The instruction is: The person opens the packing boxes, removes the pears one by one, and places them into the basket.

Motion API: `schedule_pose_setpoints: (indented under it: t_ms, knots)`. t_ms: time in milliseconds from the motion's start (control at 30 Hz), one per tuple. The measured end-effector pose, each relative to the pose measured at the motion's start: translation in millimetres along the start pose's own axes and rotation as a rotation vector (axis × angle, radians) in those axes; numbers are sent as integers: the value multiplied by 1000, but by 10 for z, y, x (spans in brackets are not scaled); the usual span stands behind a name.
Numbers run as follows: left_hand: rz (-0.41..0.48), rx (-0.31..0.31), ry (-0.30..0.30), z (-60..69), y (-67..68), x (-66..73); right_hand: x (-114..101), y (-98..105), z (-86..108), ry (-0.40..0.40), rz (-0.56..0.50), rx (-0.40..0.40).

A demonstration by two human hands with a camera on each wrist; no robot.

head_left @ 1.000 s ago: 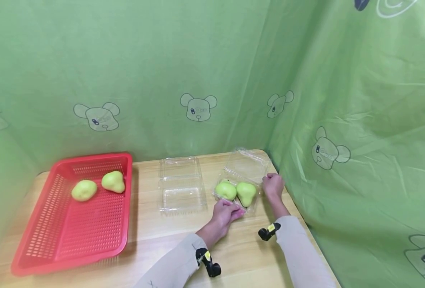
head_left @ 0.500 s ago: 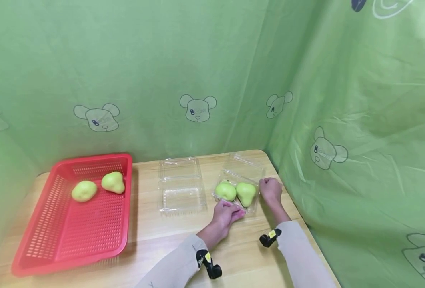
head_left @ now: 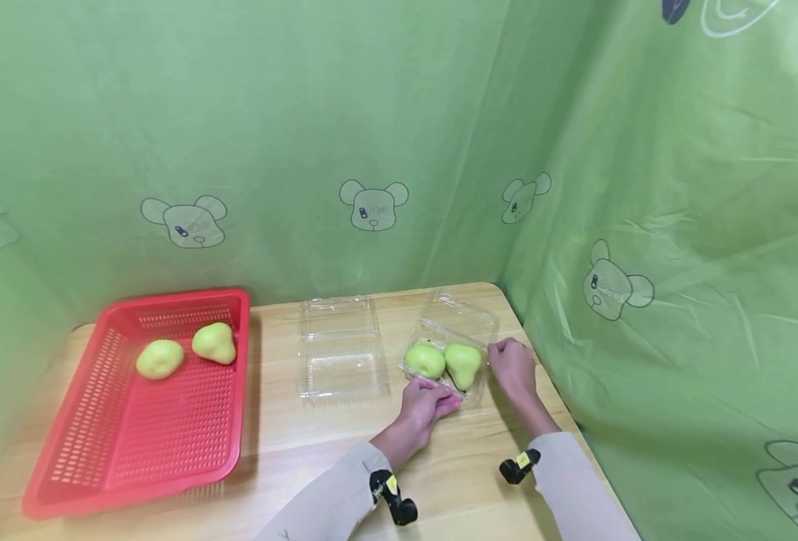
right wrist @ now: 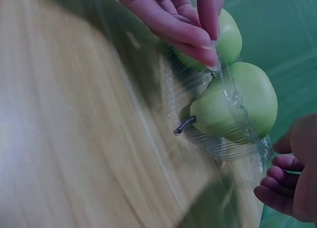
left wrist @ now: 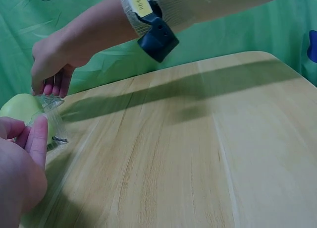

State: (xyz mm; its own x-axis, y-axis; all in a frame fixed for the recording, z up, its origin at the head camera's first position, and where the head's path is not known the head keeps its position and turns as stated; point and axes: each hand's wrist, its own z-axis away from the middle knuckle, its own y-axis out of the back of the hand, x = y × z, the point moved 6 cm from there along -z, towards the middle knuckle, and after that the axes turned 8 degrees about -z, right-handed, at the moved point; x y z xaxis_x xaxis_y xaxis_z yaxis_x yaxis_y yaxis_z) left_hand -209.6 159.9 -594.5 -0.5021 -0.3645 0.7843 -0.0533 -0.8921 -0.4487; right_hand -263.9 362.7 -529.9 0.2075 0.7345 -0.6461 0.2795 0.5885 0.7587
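Two green pears [head_left: 463,366] lie side by side in the base of a clear plastic clamshell box [head_left: 478,391]; its lid [head_left: 463,319] is folded back behind them. My left hand [head_left: 421,406] pinches the front rim between thumb and fingers, also seen in the right wrist view, where the left hand [right wrist: 173,17] is at the top. At the box's right rim, near the hinge side, my right hand [head_left: 512,366] pinches the edge with thumb and forefinger. In the right wrist view the right hand's other fingers [right wrist: 277,191] are loosely curled. One pear's dark stem [right wrist: 184,125] points to the front.
A second clear clamshell box [head_left: 341,372] lies opened flat to the left. Farther left, a red plastic basket [head_left: 169,443] holds two more green pears [head_left: 160,359]. Green curtains [head_left: 270,113] hang behind and to the right of the wooden table [head_left: 318,466].
The lid has tipped a little farther back and down. My right hand has moved slightly left and nearer along the box's right side. The left hand has kept its place on the front rim.
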Motion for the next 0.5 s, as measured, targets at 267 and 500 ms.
schedule_pose_setpoints:
  t_ms: [267,500]
  knots:
    - [-20,-2,2,18,-9,12,-4,-7,100,44,34,-25]
    - [-57,-8,2,19,6,21,-1,-25,178,51,90,-105]
